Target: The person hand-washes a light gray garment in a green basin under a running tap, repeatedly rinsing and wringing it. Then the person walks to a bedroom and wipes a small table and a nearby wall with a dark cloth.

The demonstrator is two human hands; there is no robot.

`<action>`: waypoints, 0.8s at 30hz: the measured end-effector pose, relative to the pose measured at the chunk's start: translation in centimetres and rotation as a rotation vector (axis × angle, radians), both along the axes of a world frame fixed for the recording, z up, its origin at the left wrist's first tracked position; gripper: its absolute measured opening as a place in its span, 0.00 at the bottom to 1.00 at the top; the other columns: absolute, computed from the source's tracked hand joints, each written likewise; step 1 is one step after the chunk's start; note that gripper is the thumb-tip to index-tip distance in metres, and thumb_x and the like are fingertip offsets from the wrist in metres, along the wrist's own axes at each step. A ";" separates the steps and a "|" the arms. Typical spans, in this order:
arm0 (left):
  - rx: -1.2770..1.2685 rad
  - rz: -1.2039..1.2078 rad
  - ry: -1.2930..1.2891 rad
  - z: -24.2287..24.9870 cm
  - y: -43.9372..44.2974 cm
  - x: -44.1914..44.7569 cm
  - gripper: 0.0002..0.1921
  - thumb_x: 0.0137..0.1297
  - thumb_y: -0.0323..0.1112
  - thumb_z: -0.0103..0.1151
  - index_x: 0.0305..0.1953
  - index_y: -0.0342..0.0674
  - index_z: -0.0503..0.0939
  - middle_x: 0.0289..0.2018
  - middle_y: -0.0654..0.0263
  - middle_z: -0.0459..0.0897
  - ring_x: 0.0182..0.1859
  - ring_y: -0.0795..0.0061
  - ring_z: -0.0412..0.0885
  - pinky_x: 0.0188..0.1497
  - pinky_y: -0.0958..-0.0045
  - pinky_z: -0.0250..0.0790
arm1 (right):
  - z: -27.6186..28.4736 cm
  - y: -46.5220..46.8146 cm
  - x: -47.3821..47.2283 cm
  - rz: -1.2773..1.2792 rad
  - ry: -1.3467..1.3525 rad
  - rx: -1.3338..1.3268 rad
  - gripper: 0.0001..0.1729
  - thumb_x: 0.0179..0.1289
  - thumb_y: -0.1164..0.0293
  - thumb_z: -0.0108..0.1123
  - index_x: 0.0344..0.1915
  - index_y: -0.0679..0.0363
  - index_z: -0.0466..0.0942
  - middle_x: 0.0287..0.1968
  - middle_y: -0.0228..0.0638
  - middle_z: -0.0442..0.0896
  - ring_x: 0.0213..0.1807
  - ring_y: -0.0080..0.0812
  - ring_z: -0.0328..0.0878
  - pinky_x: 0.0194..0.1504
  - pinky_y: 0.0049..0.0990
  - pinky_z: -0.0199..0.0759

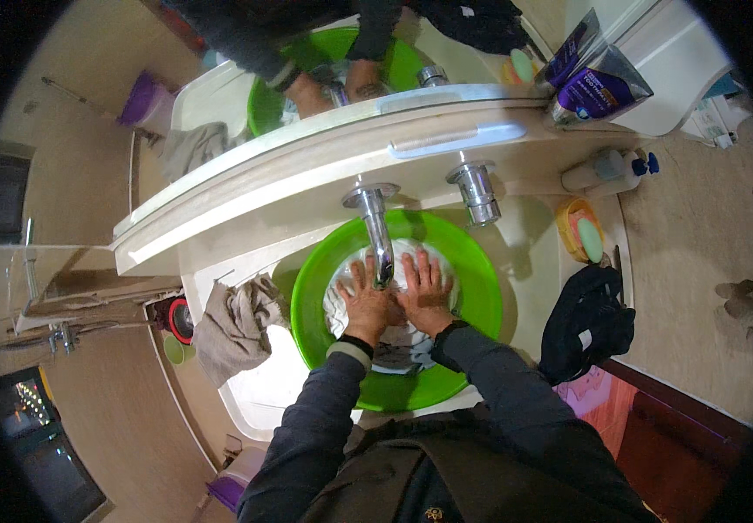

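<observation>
Fingers spread, my left hand [367,308] lies palm down on wet-looking white cloth [335,312] inside a round green plastic basin [483,294]. Beside it, my right hand [426,295] presses flat on the same cloth, its fingers also apart. The two hands meet near the thumbs, and neither grips anything visible. A chrome faucet spout [375,219] reaches over the basin, its tip overlapping my left fingers in view. Some greyish fabric [409,356] shows near my wrists. The cloth beneath my palms is hidden.
The basin stands in a white sink [262,386]. A beige towel [239,327] drapes over its left side; dark clothing [582,323] lies right, below a yellow soap dish [571,229]. A chrome tap handle [476,193], comb [458,140] and pump bottles [605,171] are behind.
</observation>
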State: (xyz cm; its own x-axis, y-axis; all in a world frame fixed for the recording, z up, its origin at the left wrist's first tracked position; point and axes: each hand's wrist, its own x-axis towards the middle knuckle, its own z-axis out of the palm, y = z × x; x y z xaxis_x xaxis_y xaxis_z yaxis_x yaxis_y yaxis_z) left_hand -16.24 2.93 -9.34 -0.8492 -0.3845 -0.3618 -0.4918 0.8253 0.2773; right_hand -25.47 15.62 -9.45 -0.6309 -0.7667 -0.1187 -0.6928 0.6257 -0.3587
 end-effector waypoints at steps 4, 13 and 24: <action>-0.028 0.203 -0.167 3.0 1.1 2.7 0.66 0.38 0.60 0.77 0.77 0.47 0.47 0.77 0.52 0.45 0.77 0.34 0.39 0.64 0.21 0.44 | 1.6 0.3 1.2 0.187 -0.070 0.041 0.49 0.60 0.50 0.66 0.76 0.47 0.54 0.79 0.42 0.44 0.79 0.59 0.35 0.59 0.80 0.45; -0.088 0.139 -0.242 1.0 2.6 2.6 0.48 0.60 0.51 0.63 0.76 0.41 0.50 0.76 0.45 0.44 0.75 0.25 0.36 0.61 0.17 0.41 | -0.1 -0.1 2.6 0.298 0.106 0.216 0.42 0.59 0.47 0.64 0.72 0.43 0.62 0.80 0.39 0.44 0.79 0.61 0.28 0.59 0.78 0.37; -0.147 0.097 -0.307 -0.9 2.9 2.7 0.32 0.71 0.40 0.47 0.74 0.38 0.56 0.76 0.43 0.47 0.74 0.22 0.36 0.60 0.14 0.39 | -1.0 0.0 2.7 0.288 0.087 0.212 0.43 0.60 0.47 0.62 0.73 0.44 0.59 0.81 0.39 0.40 0.80 0.62 0.27 0.58 0.80 0.40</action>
State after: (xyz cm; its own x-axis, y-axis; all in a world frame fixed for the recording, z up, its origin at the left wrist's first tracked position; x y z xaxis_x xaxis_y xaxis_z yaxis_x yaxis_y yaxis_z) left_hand -13.56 5.82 -10.21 -0.6664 -0.5253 -0.5292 -0.6122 0.7906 -0.0139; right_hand -22.76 15.59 -10.45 -0.4074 -0.8786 -0.2491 -0.8736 0.4544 -0.1740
